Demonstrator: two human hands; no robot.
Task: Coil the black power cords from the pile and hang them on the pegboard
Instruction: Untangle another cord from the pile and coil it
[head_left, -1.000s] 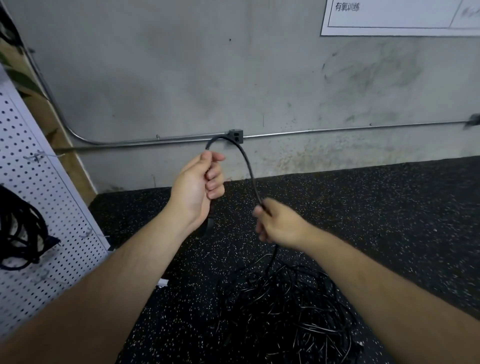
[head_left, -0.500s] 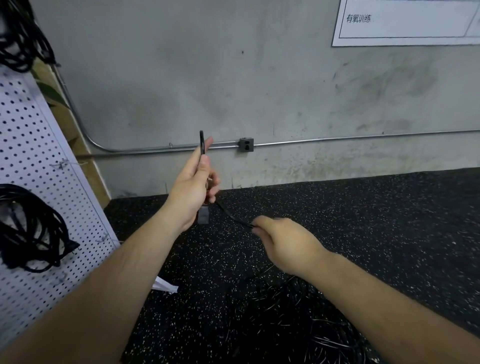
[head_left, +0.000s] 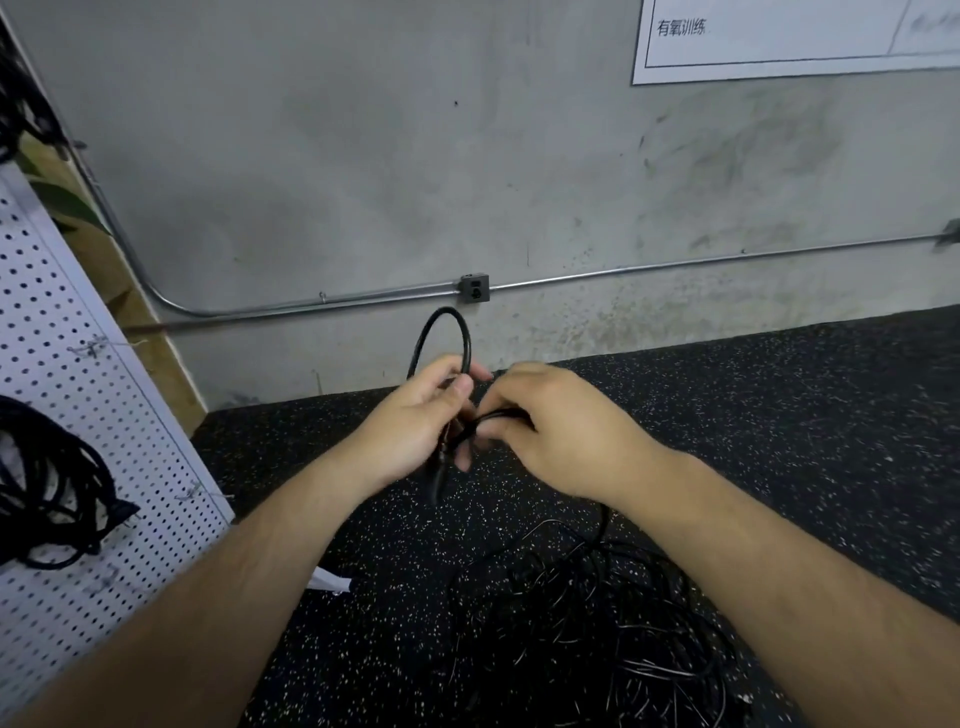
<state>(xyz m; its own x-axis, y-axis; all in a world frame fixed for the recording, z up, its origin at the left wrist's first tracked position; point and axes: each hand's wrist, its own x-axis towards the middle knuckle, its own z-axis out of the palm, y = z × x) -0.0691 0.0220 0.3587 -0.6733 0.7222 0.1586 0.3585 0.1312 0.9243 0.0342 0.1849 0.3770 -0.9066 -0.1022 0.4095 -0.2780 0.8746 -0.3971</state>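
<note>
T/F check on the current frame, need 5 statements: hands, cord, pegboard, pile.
1. The left hand and right hand both hold the same black cord. True.
2. The black cord's loop droops below the left hand. False: it arches up above that hand.
3. The pegboard stands on the person's left. True.
4. Nothing hangs on the pegboard yet. False: a coiled cord bundle already hangs there.
5. The pile lies on a table. False: it lies on the speckled floor, under the right forearm.
</note>
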